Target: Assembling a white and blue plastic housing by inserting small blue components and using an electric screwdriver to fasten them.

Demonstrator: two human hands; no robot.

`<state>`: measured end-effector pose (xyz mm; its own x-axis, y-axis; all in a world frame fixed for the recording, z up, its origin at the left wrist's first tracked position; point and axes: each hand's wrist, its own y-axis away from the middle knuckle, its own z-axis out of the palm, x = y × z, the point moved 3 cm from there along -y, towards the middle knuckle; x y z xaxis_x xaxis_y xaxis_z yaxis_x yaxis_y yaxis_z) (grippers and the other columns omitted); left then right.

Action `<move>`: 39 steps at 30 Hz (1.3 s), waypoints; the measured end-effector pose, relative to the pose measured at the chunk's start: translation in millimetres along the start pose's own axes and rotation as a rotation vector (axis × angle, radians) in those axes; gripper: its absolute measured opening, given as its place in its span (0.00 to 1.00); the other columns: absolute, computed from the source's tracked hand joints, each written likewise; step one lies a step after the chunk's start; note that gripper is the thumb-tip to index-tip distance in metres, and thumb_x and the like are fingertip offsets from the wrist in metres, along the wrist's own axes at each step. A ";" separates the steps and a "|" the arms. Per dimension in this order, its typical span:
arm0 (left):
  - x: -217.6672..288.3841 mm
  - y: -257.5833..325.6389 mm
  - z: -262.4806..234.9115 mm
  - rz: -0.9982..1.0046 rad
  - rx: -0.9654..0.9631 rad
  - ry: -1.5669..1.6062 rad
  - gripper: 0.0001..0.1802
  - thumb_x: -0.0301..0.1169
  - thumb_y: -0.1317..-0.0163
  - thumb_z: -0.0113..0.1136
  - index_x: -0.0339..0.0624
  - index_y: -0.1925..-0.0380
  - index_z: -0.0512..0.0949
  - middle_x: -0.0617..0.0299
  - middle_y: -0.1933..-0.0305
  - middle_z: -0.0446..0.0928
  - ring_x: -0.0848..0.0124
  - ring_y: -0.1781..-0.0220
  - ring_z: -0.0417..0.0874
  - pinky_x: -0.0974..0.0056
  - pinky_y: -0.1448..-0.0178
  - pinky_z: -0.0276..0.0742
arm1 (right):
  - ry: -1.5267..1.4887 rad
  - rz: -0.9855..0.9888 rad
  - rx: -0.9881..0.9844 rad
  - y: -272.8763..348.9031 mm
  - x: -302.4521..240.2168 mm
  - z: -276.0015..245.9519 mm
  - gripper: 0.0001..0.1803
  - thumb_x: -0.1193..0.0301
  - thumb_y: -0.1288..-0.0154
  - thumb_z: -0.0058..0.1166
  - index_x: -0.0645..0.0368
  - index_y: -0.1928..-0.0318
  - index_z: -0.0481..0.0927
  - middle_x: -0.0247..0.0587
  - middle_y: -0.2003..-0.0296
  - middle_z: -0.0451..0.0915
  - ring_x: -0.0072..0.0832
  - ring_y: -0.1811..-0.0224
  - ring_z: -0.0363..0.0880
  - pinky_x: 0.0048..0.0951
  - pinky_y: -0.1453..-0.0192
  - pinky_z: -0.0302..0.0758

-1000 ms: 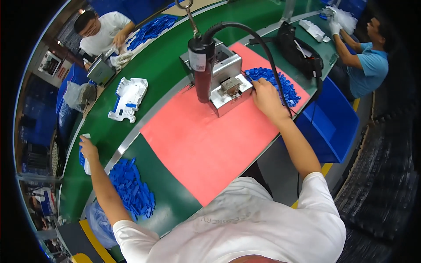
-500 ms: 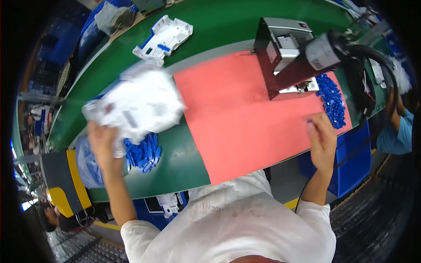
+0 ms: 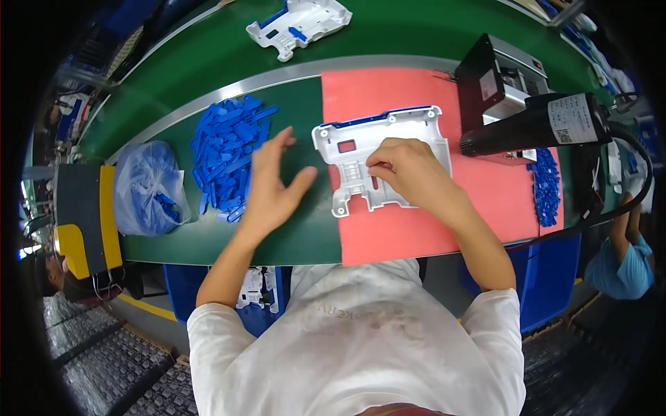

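Observation:
A white plastic housing (image 3: pixel 357 149) with a blue strip along its far edge lies on the pink mat, its hollow side up. Over its middle, my right hand (image 3: pixel 413 170) has thumb and fingertips pinched together; whatever they may hold is too small or hidden to make out. My left hand (image 3: pixel 274 187) is open and empty, thumb and fingers apart, between the housing and a heap of blue plastic strips (image 3: pixel 225 156).
A clear bag of blue parts (image 3: pixel 149 191) stands left of the heap. Another white housing (image 3: pixel 305 28) rests at the back. On the right are a metal machine (image 3: pixel 499 90), a black tube (image 3: pixel 534 125) and small blue pieces (image 3: pixel 546 187) on the pink mat (image 3: pixel 388 239).
The white housing has come from the left onto the pink mat, and my left hand has let go of it. My right hand has moved left over the housing.

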<state>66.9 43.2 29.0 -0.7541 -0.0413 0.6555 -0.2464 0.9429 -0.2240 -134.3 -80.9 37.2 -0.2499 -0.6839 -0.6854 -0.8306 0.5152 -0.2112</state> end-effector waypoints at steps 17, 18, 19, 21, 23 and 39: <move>-35.7 14.4 -28.5 0.126 0.028 -0.519 0.10 0.26 0.50 0.66 0.40 0.66 0.79 0.58 0.61 0.75 0.57 0.56 0.72 0.56 0.54 0.65 | 0.031 -0.013 -0.109 -14.2 -1.3 -6.0 0.05 0.79 0.46 0.60 0.66 0.68 0.83 0.45 0.72 0.82 0.34 0.72 0.80 0.30 0.64 0.76; -33.7 13.6 -27.9 0.129 0.024 -0.517 0.10 0.26 0.50 0.66 0.40 0.66 0.79 0.58 0.61 0.75 0.57 0.56 0.72 0.56 0.54 0.65 | -0.052 0.006 -0.076 -14.2 -0.7 -8.1 0.05 0.78 0.45 0.61 0.65 0.66 0.83 0.44 0.72 0.81 0.31 0.72 0.80 0.28 0.64 0.76; -30.0 12.6 -27.3 0.167 0.004 -0.484 0.10 0.26 0.50 0.66 0.40 0.66 0.79 0.58 0.61 0.75 0.57 0.55 0.72 0.56 0.54 0.65 | -0.135 0.026 -0.043 -14.2 0.3 -9.8 0.06 0.78 0.44 0.61 0.65 0.65 0.83 0.42 0.72 0.81 0.28 0.72 0.79 0.26 0.65 0.75; -27.9 11.1 -25.4 0.208 -0.018 -0.450 0.10 0.26 0.50 0.66 0.40 0.67 0.79 0.58 0.60 0.75 0.57 0.55 0.72 0.56 0.53 0.65 | -0.157 0.005 -0.018 -15.3 0.9 -11.8 0.06 0.78 0.43 0.61 0.64 0.64 0.83 0.40 0.72 0.81 0.26 0.71 0.78 0.25 0.65 0.75; -31.2 9.6 -22.6 0.194 -0.159 -0.416 0.12 0.28 0.50 0.67 0.40 0.64 0.79 0.58 0.59 0.75 0.57 0.54 0.73 0.58 0.52 0.65 | -0.179 -0.019 0.006 -14.7 0.9 -13.3 0.07 0.78 0.42 0.62 0.64 0.62 0.83 0.39 0.71 0.80 0.23 0.71 0.78 0.24 0.65 0.74; -41.7 -4.8 -31.9 0.129 0.000 -0.478 0.09 0.30 0.48 0.66 0.37 0.71 0.78 0.52 0.67 0.75 0.54 0.61 0.75 0.54 0.56 0.71 | -0.186 0.032 0.005 -13.4 -0.6 -10.2 0.08 0.77 0.43 0.62 0.65 0.63 0.82 0.44 0.68 0.82 0.31 0.66 0.81 0.27 0.59 0.76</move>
<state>118.9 51.0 25.7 -0.9732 -0.0713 0.2186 -0.1329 0.9502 -0.2819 -128.1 -92.7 47.6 -0.1797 -0.5599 -0.8089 -0.8208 0.5385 -0.1904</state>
